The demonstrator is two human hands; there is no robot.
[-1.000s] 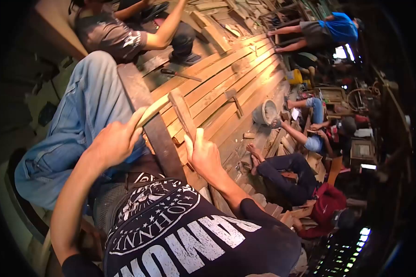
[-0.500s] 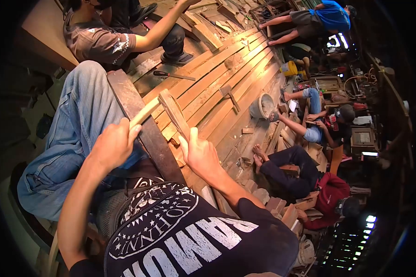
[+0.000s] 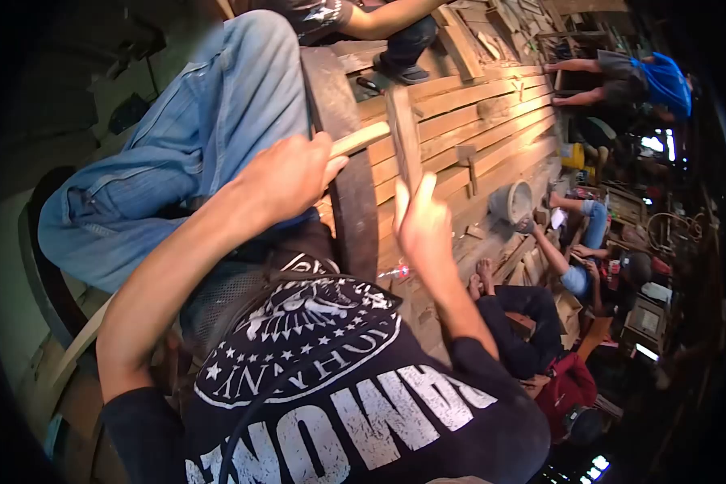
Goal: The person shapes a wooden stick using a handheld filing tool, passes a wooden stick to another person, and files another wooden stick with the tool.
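Note:
My left hand [image 3: 292, 179] is closed around a pale wooden stick [image 3: 361, 139], which points right. Its far end meets, or lies very close to, the side of a brown wood piece [image 3: 405, 135]. My right hand [image 3: 425, 216] grips the lower end of that piece, with the thumb and a finger stretched along it. Both pieces are held above a dark wooden beam [image 3: 353, 194] beside my jeans-covered leg [image 3: 250, 89]. Whether the stick and the brown piece touch, I cannot make out.
Long planks [image 3: 452, 121] form the floor, with a hammer-like tool [image 3: 469, 165] and a grey bucket [image 3: 511, 202] on them. A person in dark trousers [image 3: 411, 48] sits ahead. Others sit at right, one in a red top [image 3: 566, 387]; another in blue [image 3: 661, 81] stands farther off.
The whole view has swung, so the scene sits farther right. The stick's end has shifted from near the brown piece's top to lower along its side. Both hands keep their grips.

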